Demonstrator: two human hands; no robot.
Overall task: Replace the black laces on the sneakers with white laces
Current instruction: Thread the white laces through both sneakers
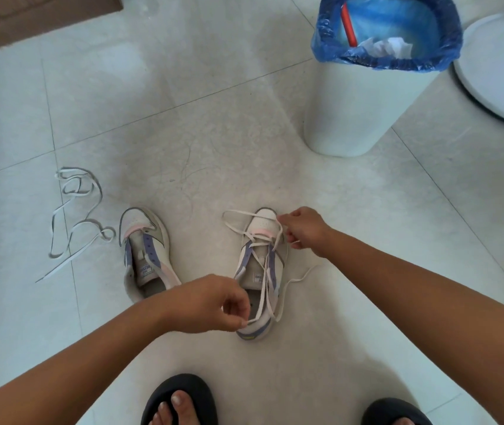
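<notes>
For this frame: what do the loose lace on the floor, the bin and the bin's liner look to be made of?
Loose lace: flat woven fabric, matte, judging by its ribbon-like, limp curls on the floor. Bin: probably smooth white plastic, with an even, seamless, slightly glossy wall. Liner: thin blue plastic film, translucent and crinkled where it folds over the rim.
</notes>
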